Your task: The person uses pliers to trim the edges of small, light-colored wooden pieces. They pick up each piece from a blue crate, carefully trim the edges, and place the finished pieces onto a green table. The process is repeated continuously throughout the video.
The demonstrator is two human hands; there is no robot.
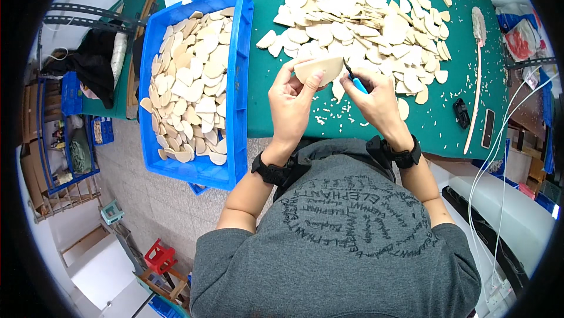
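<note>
My left hand (291, 105) grips a cream-coloured, half-round flat piece (322, 70) between thumb and fingers, its straight side facing up. Close by, my right hand (382, 99) is closed around a small blue-handled cutter (359, 85), which looks like nippers. The cutter's dark tip meets the right edge of the piece, or nearly so; I cannot tell if they touch. Beyond both hands spreads a heap of similar cream pieces (376, 36) on the green table (264, 92). Small pale scraps (322, 119) lie scattered under and around my hands.
At the left stands a blue crate (242, 77) holding many cream pieces. On the table's right side lie a long-handled brush (477, 77), a black object (461, 113) and a phone (487, 128). White cables (499, 136) hang past the right edge. A red stool (160, 257) stands on the floor.
</note>
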